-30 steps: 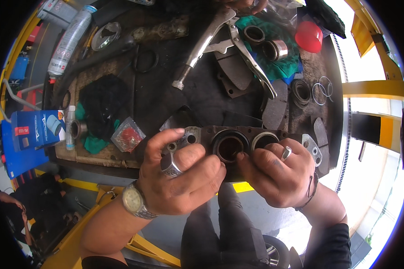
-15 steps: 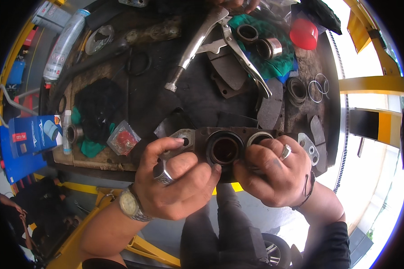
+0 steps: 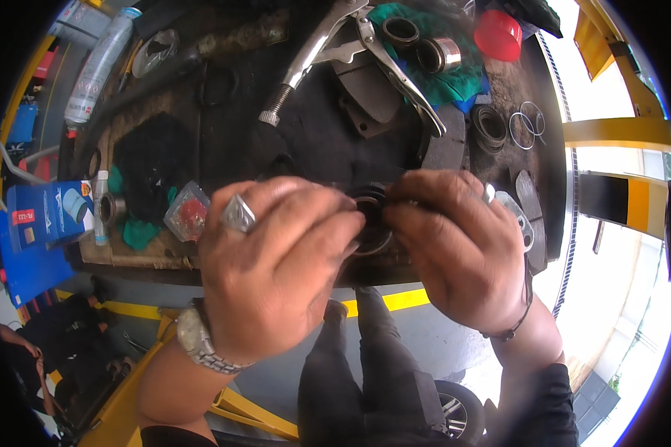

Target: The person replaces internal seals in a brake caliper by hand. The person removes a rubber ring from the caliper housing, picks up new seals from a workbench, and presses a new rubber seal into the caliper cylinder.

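In front of me, at the near edge of the dark workbench, lies a brake caliper, mostly covered by my hands. A black rubber ring sits at one of its round bores. From the left, my left hand has its fingertips pinched at the ring's side. My right hand pinches at the opposite side, thumb and fingers together. Both hands are closed, and the fingertips hide part of the ring. Whether the ring is seated or lifted off the bore, I cannot tell.
Large locking pliers lie beyond, over brake pads. Pistons rest on a green cloth near a red cap. Left are a spray can, a blue box and a small clear packet.
Both hands have turned knuckles-up and closed in on the black ring at the bore. Before, they gripped the caliper at either side, with thumbs by the bores. The bench view has shifted slightly.
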{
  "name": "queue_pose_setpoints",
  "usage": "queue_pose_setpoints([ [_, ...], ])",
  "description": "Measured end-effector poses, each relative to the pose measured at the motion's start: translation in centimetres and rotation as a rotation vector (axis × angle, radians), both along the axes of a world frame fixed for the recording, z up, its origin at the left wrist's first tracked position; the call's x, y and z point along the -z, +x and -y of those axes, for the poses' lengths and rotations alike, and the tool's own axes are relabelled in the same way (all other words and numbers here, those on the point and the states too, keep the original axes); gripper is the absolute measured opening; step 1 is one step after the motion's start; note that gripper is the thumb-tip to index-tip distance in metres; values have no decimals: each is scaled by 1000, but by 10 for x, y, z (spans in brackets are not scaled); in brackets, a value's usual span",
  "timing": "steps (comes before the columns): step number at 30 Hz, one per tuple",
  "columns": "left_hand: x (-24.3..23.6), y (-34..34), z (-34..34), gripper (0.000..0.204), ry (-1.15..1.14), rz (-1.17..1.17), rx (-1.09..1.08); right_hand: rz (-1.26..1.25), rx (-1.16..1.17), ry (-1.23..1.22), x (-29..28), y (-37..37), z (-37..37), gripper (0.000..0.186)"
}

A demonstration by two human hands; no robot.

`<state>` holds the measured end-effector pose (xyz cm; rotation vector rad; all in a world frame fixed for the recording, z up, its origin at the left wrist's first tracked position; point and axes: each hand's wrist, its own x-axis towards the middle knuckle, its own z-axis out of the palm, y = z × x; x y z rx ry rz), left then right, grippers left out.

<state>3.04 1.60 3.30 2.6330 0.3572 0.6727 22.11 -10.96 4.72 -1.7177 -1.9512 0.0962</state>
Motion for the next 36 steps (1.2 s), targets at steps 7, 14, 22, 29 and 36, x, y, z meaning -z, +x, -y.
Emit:
queue_pose_setpoints([
  [7, -33, 23, -18, 16, -394, 106, -39, -363, 255, -43, -15, -6, -9, 20],
  [14, -71, 20, -12, 35, -1446, 316, -127, -1439, 264, -307, -45, 2, -9, 25],
  [22, -78, -9, 8, 46, -1656, 379, -41, -1744, 189, -380, -52, -9, -4, 26],
  [29, -88, -10, 19, 44, -1904, 665, -203, -1535, 151, -306, -56, -21, -2, 22],
  [36, -88, -25, 18, 41, -1627, 426, -138, -1677, 36, -401, -54, -25, 1, 28],
])
